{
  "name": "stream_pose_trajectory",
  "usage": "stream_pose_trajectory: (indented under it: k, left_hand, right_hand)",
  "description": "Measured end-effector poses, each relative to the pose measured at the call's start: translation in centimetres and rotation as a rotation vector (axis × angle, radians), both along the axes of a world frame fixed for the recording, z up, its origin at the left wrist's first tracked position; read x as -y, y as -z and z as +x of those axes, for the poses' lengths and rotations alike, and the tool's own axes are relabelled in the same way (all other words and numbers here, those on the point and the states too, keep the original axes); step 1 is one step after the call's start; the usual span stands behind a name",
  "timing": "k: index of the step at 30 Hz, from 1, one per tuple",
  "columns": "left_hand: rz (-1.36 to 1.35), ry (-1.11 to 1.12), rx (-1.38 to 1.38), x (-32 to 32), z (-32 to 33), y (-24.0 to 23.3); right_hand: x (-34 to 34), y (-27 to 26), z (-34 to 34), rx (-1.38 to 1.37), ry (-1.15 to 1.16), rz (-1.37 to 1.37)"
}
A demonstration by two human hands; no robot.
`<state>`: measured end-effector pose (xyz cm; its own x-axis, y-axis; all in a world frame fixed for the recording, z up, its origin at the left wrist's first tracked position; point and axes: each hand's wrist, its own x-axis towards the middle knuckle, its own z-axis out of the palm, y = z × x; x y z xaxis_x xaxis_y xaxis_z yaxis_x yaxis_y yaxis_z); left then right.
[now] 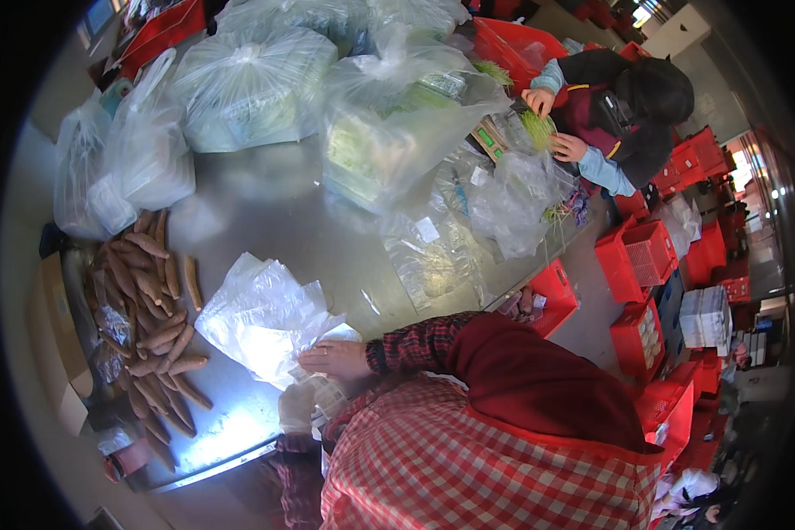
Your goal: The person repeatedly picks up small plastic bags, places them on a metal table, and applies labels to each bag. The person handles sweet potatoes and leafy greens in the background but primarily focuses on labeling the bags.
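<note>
My right hand (334,360), bare with a ring, lies with its fingers extended on the near edge of a stack of clear plastic bags (258,311); its thumb is hidden. Below it, my left hand (297,405) in a pale glove is at a packet bearing print (330,395), close to my apron at the table's near edge. Its fingertips are largely hidden, and its hold is unclear. Left of the bags, a heap of long brown root tubers (149,285) covers that side of the metal table (291,205).
Large knotted plastic bags (252,86) of packed greens line the far side. At the upper right, a co-worker's hands (570,147) hold thin green stalks beside a scale (489,139). Red crates (636,258) stand right of the table. A cardboard box (63,324) is at the left.
</note>
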<state>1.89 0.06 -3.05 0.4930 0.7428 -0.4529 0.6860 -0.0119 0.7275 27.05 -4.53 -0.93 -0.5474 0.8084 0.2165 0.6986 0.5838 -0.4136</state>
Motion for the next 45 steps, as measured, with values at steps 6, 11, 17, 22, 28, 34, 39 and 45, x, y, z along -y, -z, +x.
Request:
stream_pose_trajectory:
  k: [6, 11, 17, 22, 28, 34, 39, 45]
  left_hand:
    - [-0.069, -0.153, 0.112, 0.6, -1.4, 1.1]
    - [0.069, 0.113, -0.020, 0.3, -1.5, 3.4]
    - [-0.164, 0.038, 0.270, 0.4, -1.5, -2.4]
    - [-0.043, -0.094, 0.249, -2.4, 0.0, -0.4]
    - [0.216, -0.134, 0.012, -3.3, 1.0, 5.7]
    - [0.078, -0.304, -0.072, -2.5, 2.3, 1.9]
    - [-0.068, -0.376, 0.118, -2.2, 2.6, 1.8]
    - [0.124, -0.244, 0.237, -1.7, -0.4, 5.7]
  right_hand:
    - [-0.5, 0.2, -0.1, -0.062, 0.039, 0.002]
    - [-1.5, 0.5, 0.2, -0.055, 0.033, 0.034]
    - [-3.7, -2.5, 0.2, -0.136, 0.212, -0.269]
    - [-10.8, -9.2, 2.0, -0.391, 0.458, -0.318]
    - [-7.9, -12.0, -0.8, -0.525, 0.013, -0.170]
    - [0.0, -4.5, -1.5, -0.075, 0.005, -0.259]
    - [1.2, -2.0, -1.0, -0.084, 0.070, -0.176]
    - [1.5, -1.8, -1.2, -0.062, 0.129, -0.134]
